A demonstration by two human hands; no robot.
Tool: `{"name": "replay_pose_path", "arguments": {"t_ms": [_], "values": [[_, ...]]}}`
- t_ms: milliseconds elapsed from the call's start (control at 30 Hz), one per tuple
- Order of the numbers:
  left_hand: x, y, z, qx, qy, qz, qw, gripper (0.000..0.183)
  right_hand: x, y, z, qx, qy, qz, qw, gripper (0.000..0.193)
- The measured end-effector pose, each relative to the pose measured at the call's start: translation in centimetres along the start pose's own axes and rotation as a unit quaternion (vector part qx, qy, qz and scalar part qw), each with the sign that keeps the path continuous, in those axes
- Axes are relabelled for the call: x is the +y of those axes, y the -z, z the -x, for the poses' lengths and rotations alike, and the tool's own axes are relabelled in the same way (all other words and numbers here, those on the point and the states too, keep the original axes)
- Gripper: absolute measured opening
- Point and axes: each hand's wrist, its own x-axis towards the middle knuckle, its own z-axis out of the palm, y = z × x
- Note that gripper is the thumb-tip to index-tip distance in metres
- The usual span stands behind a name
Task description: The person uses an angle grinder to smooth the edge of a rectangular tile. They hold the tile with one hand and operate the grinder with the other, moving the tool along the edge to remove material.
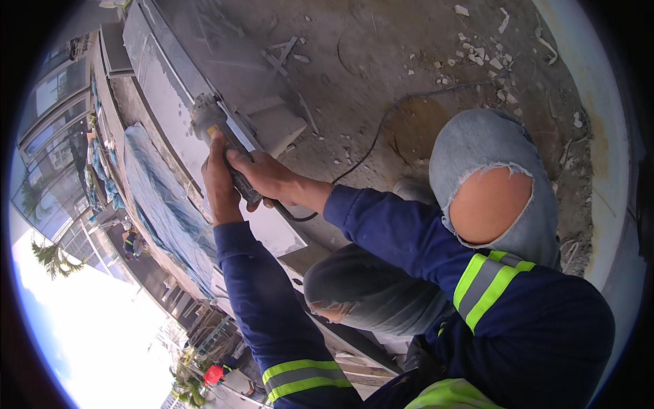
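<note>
An angle grinder with a dark body and dusty grey head is held in both my hands. My left hand wraps round its body from the left, thumb up near the head. From the right, my right hand closes round the body's middle and rear. The grinder's head lies over a long pale slab, near its right edge. Its disc is hidden, and whether it touches the slab I cannot tell. Dust hazes the slab's far end. A dark power cord trails from the grinder's rear across the ground.
Broken white chips and thin offcut strips litter the dusty ground. My bent knee in torn jeans is close on the right. A blue tarp lies left of the slab; a person is farther off.
</note>
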Motion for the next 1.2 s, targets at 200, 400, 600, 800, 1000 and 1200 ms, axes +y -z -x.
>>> {"name": "replay_pose_path", "arguments": {"t_ms": [200,400,600,800,1000,1200], "values": [[0.7,-0.1,-2.0,0.001,0.007,-0.013,1.0,0.059,-0.5,0.4,-2.5,-0.003,-0.005,-0.004,1.0,0.068],[1.1,-0.8,-3.7,0.015,0.019,0.014,1.0,0.062,-1.4,0.9,-4.4,-0.012,-0.019,-0.006,1.0,0.067],[1.3,-0.5,-1.8,0.001,0.008,-0.018,1.0,0.063,-1.2,0.6,-2.3,-0.007,-0.026,-0.005,1.0,0.064],[0.4,-0.4,0.2,-0.009,0.002,0.0,1.0,0.063,-0.7,0.2,0.5,-0.009,-0.019,-0.012,1.0,0.063],[-0.5,0.2,1.1,-0.018,-0.01,-0.006,1.0,0.06,0.3,-0.1,1.4,0.001,-0.009,-0.019,1.0,0.062],[-0.2,0.2,-1.6,-0.006,0.005,-0.009,1.0,0.061,0.3,0.5,-1.6,-0.009,-0.001,-0.021,1.0,0.062]]}}
